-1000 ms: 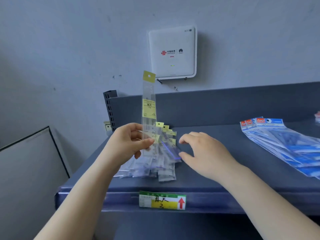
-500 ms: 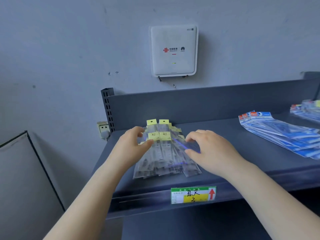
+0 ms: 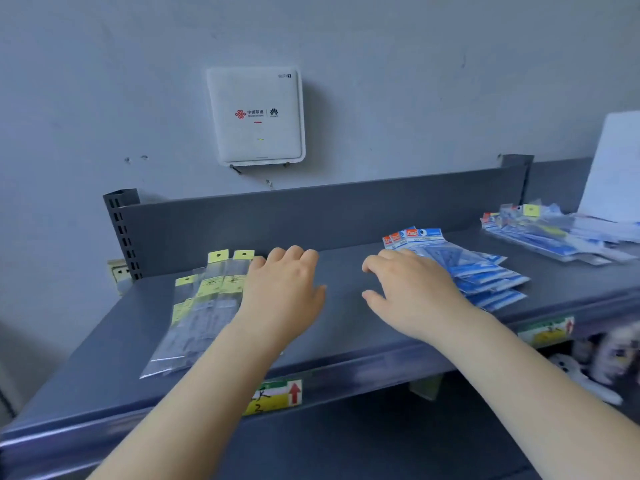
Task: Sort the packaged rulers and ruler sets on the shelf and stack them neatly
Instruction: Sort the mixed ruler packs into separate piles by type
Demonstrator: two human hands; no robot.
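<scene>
1. On the shelf (image 3: 346,327), our left hand (image 3: 282,289) had let go of the rulers (image 3: 204,299) (now lying flat), fingers relaxed.
2. Our right hand (image 3: 412,292), empty, had shifted toward the sets (image 3: 485,271), next for stacking.

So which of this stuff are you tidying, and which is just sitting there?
Part of the job:
- yellow-tagged ruler packs, beside the left hand
- blue ruler sets, under the right hand
- mixed pile far right
- shelf

Just there:
- white wifi box on the wall
- price label
- white paper
</scene>
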